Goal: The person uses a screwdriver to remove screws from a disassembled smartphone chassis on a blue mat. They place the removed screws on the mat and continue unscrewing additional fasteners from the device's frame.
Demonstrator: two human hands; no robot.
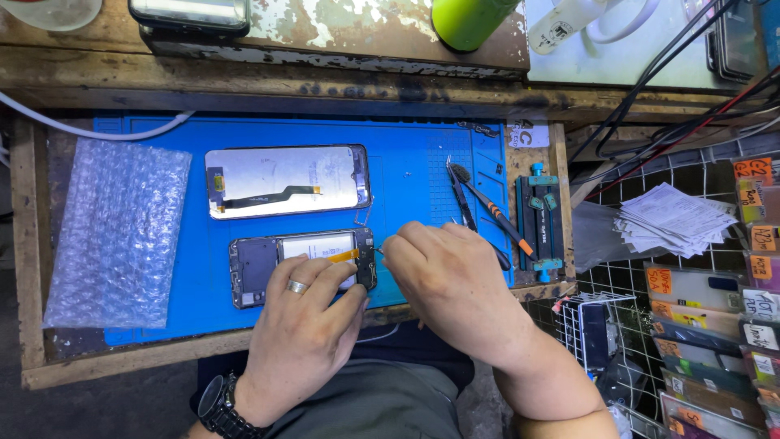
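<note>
In the head view, an opened black smartphone body with its white battery exposed (302, 268) is seen lying on a blue silicone work mat (406, 171) spread over the worn wooden counter (268, 89); it is steadied by the left hand (305, 325), whose fingers (313, 272) are pressed closed upon its lower edge; a thin metal tool, barely visible, appears to be pinched in the curled fingers of the right hand (451, 280) at the phone's right end; a detached glass screen panel with a flex ribbon (286, 180) is laid just above; tweezers and an orange-tipped brush (487, 207) rest to the right; a sheet of clear bubble wrap (118, 232) lies at the left; should the tip slip, the orange ribbon could be torn or the battery pierced.
</note>
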